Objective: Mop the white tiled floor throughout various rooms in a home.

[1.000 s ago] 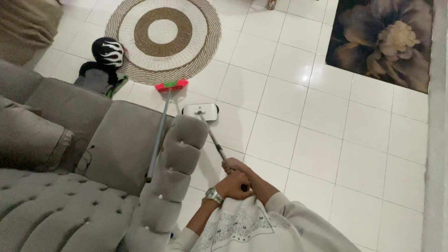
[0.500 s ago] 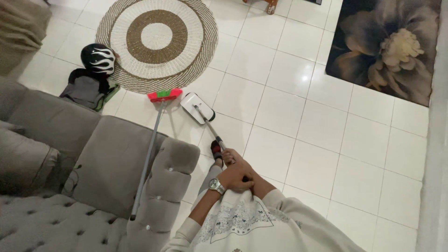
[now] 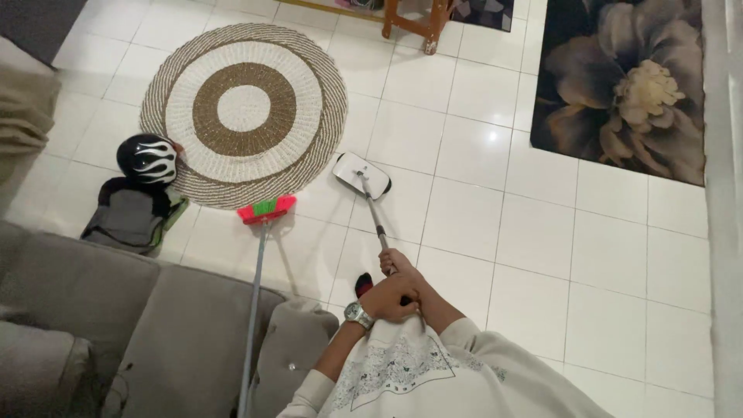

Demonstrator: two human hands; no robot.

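Note:
Both my hands grip the metal handle of a flat mop (image 3: 372, 207). My left hand (image 3: 385, 300), with a wristwatch, is closed around the top end close to my chest. My right hand (image 3: 398, 265) holds the handle just below it. The white mop head (image 3: 361, 174) lies on the white tiled floor, next to the edge of a round brown-and-white woven rug (image 3: 244, 112). A broom (image 3: 258, 267) with a red-and-green head leans against the grey sofa (image 3: 139, 340) to my left. My foot in a dark sock (image 3: 362, 284) shows beside the sofa arm.
A black helmet with white flames (image 3: 146, 159) and a grey bag (image 3: 130, 215) lie on the floor left of the rug. A dark floral carpet (image 3: 623, 81) covers the upper right. Wooden furniture legs (image 3: 410, 19) stand at the top.
The mop head has slid forward and to the right, away from the sofa arm toward the rug's right edge. The view has shifted up, and both hands keep their hold on the handle.

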